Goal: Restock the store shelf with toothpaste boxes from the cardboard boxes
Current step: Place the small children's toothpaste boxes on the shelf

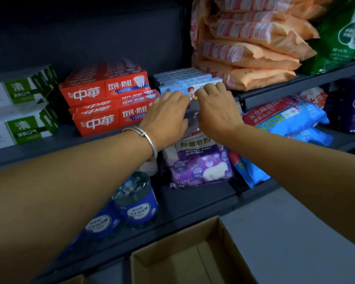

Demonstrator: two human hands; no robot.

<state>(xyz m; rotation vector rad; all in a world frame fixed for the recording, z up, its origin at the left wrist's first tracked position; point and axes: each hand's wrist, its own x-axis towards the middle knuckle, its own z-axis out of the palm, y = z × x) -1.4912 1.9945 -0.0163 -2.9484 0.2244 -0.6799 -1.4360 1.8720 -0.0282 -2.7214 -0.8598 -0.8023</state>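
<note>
A: Where are the blue boxes (188, 83) sitting?
B: On the shelf (55, 145), just right of the red boxes (107, 95), left of the orange packs (248, 52)

A: And the hands?
B: The left hand (166, 117) is touching the front blue box with fairly straight fingers; the right hand (215, 108) is curling its fingers over that box's top edge

A: The carton (184, 257)?
B: Sitting open below, on the floor

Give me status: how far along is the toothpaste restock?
Done: red toothpaste boxes and green-white boxes sit stacked on the shelf. In hand: left hand and right hand on the light-blue boxes. Left: unclear; the visible cardboard box looks empty.
</note>
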